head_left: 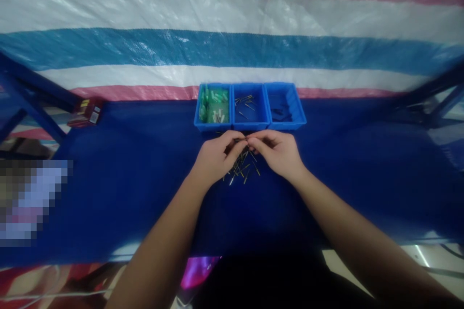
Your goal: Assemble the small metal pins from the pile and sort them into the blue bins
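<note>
Pins (240, 169) partly hidden by left hand (217, 157), striped sheet (232, 48) cropped

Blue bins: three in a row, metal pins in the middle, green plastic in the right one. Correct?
No, green plastic is in the left blue bin, per the head view. The rest holds: three in a row, metal pins in the middle.

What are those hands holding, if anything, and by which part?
It cannot be told: the left hand and right hand meet at the fingers near thin, brass-coloured metal pins, but anything pinched there is too small and hidden.
</note>
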Action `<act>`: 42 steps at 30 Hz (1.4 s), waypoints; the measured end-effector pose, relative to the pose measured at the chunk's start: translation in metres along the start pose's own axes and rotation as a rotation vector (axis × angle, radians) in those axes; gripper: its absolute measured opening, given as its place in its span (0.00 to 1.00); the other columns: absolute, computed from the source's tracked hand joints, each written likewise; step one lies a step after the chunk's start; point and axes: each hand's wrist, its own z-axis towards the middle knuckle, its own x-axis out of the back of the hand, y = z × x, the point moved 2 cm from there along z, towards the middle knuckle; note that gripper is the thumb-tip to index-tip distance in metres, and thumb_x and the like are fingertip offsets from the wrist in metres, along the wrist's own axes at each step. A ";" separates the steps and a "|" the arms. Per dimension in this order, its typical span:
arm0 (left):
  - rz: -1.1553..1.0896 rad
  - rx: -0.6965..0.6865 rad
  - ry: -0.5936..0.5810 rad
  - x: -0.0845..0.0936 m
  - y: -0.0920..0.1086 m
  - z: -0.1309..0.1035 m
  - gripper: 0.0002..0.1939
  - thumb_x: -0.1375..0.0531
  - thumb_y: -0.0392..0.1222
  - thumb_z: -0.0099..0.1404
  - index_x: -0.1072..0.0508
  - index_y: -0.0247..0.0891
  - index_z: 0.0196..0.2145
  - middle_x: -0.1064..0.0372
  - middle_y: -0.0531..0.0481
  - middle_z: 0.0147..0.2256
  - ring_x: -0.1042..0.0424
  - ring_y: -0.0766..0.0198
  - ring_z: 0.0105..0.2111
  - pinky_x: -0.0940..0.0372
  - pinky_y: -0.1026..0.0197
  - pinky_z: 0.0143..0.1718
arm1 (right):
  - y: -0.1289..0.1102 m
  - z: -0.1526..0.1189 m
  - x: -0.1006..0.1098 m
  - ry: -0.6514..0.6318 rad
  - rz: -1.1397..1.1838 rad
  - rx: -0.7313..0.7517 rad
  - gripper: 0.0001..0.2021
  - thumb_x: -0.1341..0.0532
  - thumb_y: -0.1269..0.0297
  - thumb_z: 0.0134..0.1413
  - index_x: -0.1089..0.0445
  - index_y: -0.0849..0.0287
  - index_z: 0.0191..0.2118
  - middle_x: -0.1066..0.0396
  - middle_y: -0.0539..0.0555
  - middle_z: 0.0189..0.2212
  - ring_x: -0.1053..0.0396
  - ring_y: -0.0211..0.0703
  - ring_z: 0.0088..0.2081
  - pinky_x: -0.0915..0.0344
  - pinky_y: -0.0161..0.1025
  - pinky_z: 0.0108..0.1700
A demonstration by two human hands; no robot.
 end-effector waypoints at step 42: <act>-0.004 0.002 0.042 -0.002 -0.002 -0.001 0.09 0.41 0.43 0.71 0.25 0.41 0.45 0.26 0.56 0.29 0.28 0.71 0.26 0.34 0.68 0.32 | 0.001 -0.001 0.000 -0.004 -0.069 0.069 0.09 0.36 0.60 0.59 0.21 0.58 0.41 0.20 0.53 0.33 0.24 0.41 0.33 0.26 0.40 0.38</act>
